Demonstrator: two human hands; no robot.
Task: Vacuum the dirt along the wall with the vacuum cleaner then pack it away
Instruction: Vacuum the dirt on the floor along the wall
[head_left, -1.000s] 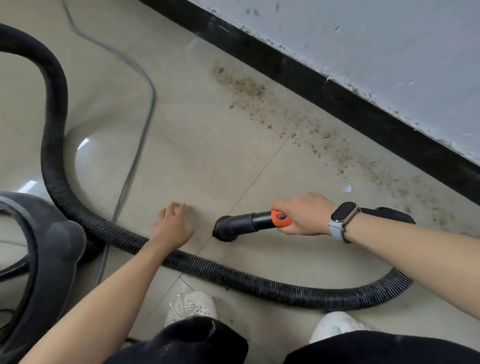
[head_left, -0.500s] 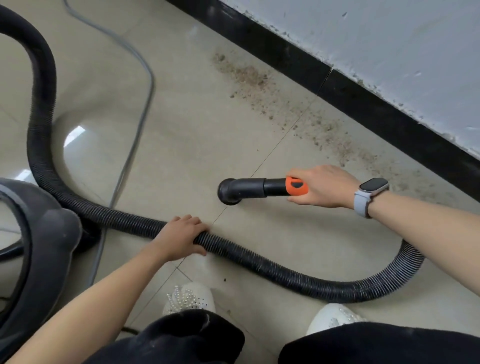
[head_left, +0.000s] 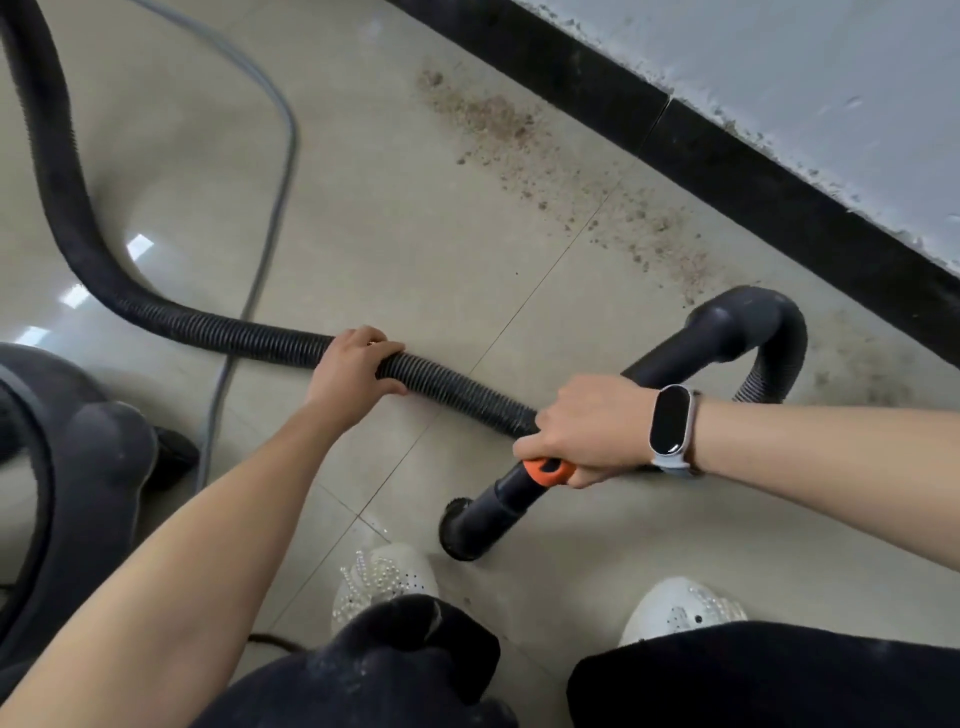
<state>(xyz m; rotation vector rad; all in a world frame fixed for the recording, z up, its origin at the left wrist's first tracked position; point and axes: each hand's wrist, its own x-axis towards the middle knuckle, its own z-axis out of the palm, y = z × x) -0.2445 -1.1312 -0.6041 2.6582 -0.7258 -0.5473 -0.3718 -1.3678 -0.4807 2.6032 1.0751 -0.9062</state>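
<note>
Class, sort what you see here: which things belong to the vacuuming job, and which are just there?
Job: hose, nozzle, dirt, vacuum cleaner, left hand, right hand.
Just there: cable, watch, shoes.

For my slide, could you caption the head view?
Left hand grips hose, right hand holds nozzle; dirt remains.

Beige tiled floor (head_left: 395, 218), dirt (head_left: 561, 166) along wall, black hose (head_left: 171, 322), grey cable (head_left: 270, 208)

Two white bead-trimmed shoes (head_left: 384, 577) stand near on the beige floor tiles (head_left: 395, 234); black smartwatch (head_left: 670, 421) on wrist.
</note>
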